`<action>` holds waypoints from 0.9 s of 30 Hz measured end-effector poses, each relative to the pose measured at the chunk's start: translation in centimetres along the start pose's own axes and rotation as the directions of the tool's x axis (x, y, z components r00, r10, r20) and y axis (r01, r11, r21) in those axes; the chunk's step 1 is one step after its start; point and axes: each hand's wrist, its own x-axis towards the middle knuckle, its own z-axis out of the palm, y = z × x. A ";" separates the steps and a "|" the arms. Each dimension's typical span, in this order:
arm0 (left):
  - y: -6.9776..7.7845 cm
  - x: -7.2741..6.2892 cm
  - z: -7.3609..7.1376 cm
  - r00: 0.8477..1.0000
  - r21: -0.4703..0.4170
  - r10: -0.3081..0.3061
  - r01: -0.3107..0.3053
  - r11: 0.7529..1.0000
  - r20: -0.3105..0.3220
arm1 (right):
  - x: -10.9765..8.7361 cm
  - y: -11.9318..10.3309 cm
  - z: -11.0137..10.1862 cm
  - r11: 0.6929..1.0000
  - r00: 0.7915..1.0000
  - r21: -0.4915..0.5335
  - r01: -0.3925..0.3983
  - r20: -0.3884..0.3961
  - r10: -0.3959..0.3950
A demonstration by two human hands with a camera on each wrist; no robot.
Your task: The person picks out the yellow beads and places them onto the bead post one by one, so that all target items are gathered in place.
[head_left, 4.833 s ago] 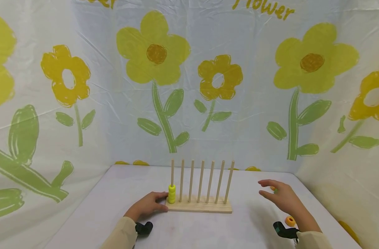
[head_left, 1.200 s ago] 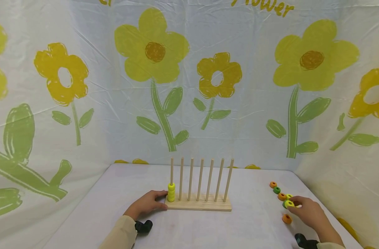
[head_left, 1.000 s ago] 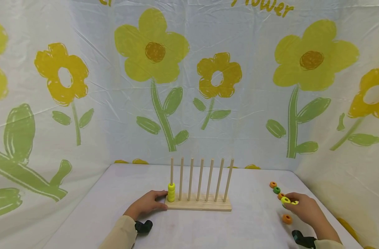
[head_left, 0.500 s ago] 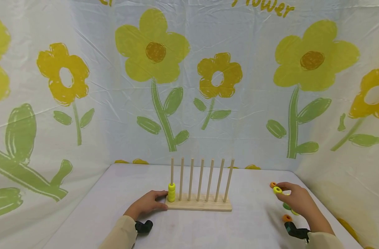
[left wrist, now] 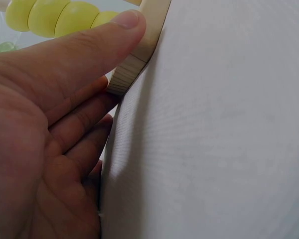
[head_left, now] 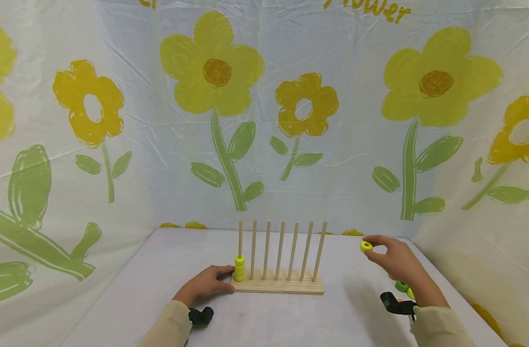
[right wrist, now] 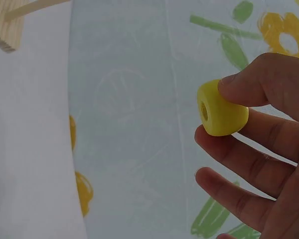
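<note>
Right hand pinches yellow bead above the counter, right of the peg rack; left hand grips rack's left end. Risks: fingertip pinch slips, bead drops; weak left hold, rack skids.

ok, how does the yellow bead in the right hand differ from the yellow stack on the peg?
Support: the held bead is pinched in the right hand, off the table; the yellow stack sits on the wooden rack.
Count: the held bead is single; the yellow stack is several beads.
Hole: the held bead's is open; the leftmost peg runs through the yellow stack.
Shared: bright yellow, rounded sides.
</note>
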 end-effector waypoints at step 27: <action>0.1 0.0 0.0 1.000 -0.004 0.003 -0.003 1.000 0.005 | 3.3 -7.9 -0.4 0.982 0.982 0.021 0.189 -0.031 -0.189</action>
